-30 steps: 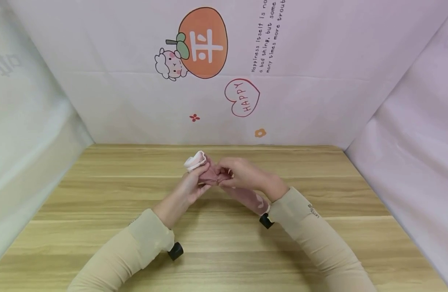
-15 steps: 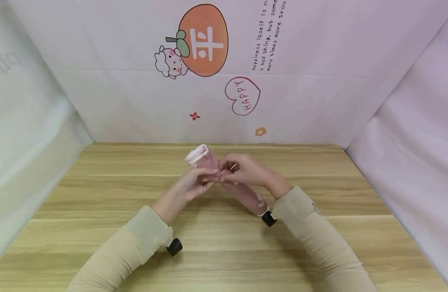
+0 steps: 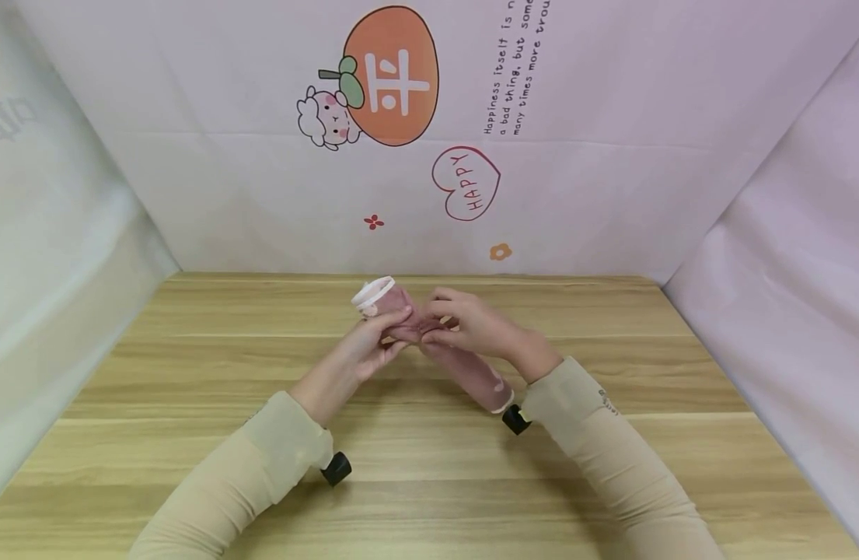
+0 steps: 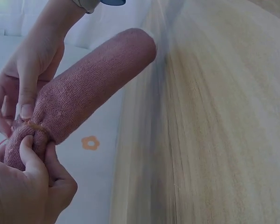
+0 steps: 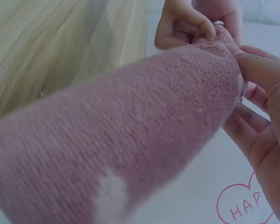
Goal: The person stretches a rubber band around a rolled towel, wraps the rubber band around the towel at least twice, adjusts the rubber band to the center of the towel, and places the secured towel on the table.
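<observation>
A dusty-pink rolled towel point(image 3: 467, 377) with white trim and pale patches is held above the table. It is cinched near its middle, where a thin orange-brown band point(image 4: 36, 126) shows in the left wrist view. My left hand point(image 3: 362, 350) grips the roll just beside the cinch, its thumb along the top. On the other side my right hand point(image 3: 474, 327) pinches at the cinch with curled fingers and thumb, partly covering the band. The white-edged end point(image 3: 375, 292) flares out past my left hand. In the right wrist view the long half of the towel point(image 5: 121, 121) fills the foreground.
Under the hands lies a wood-grain table point(image 3: 429, 482). A white printed cloth wall point(image 3: 261, 210) rises at its far edge, with cloth walls on both sides. Black wrist cameras point(image 3: 336, 469) hang below both cuffs.
Both hands have shifted slightly away, toward the wall. The white-edged end has opened from a crumpled shape into a rounder one, and my left thumb has changed place on the towel.
</observation>
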### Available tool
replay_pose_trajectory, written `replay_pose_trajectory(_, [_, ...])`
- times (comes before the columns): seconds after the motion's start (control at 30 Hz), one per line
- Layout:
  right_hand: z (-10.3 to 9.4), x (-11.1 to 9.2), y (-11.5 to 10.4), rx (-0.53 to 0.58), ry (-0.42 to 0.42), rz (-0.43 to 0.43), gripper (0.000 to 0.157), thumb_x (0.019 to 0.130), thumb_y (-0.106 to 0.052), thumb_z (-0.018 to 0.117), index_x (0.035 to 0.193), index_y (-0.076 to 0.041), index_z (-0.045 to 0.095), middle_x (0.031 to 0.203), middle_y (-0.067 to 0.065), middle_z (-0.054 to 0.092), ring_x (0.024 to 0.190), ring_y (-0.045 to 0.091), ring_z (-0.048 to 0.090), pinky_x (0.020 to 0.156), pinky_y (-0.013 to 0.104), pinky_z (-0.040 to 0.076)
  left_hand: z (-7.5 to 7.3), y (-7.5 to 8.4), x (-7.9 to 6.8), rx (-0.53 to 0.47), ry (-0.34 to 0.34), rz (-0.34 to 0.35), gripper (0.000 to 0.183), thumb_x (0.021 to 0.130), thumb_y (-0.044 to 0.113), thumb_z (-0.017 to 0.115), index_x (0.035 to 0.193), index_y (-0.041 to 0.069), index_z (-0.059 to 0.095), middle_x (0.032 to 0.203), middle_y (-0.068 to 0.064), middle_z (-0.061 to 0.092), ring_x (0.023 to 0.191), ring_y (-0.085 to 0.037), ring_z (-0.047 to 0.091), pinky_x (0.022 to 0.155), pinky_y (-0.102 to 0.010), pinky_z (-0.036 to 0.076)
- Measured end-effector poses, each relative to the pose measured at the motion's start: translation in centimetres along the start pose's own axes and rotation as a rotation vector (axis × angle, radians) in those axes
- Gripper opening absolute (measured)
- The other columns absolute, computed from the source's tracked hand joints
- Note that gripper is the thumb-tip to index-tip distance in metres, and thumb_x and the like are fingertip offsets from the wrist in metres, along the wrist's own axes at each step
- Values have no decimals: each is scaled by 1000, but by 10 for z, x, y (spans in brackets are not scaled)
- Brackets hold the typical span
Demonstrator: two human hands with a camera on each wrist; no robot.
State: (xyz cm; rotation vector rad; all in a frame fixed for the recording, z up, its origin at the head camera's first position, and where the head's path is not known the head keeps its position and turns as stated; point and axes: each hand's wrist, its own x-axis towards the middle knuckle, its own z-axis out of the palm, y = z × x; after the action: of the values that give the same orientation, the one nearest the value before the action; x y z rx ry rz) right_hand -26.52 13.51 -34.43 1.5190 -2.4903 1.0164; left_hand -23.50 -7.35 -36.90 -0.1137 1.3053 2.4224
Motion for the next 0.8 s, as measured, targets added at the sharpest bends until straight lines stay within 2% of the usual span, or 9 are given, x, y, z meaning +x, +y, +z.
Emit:
replay_pose_trajectory(0.17, [0,0,1,-63,11,-53,23,88,-2,80,111,-5,76,106,4,67,90,16,67,77,20,58,0,1,0,15,25,1,21,105,5,53,90,11,67,85,-3,70,73,-12,68,66,-16,57])
replay_pose_trajectory(0.33, [-2,1,-3,-138,-11,-97,16,87,-7,82,102,-6,76,100,2,67,87,14,68,76,16,56,0,0,-1,0,58,-27,8,105,5,54,102,6,61,90,-6,68,78,-15,69,72,-19,59])
replay_pose_trajectory(0.53, [-6,1,-5,-156,-92,-59,20,85,-16,85,98,-8,72,93,-1,64,83,11,66,74,20,57,2,-5,-1,40,97,-71,6,105,5,54,111,4,55,94,-5,63,80,-15,65,73,-21,60])
replay_pose_trajectory(0.7, [-6,0,-2,-135,-161,-42,26,84,-23,85,86,-12,62,84,-3,57,75,9,58,64,21,51,4,-9,-4,88,64,-73,9,104,4,54,113,5,56,99,-6,61,83,-18,64,73,-23,60])
replay_pose_trajectory(0.8, [-6,-1,-2,-114,-157,-48,31,83,-23,86,79,-13,56,79,-3,51,70,8,52,60,21,47,6,-8,-6,99,50,-67,10,104,5,55,114,5,56,102,-7,60,86,-19,63,74,-24,60])
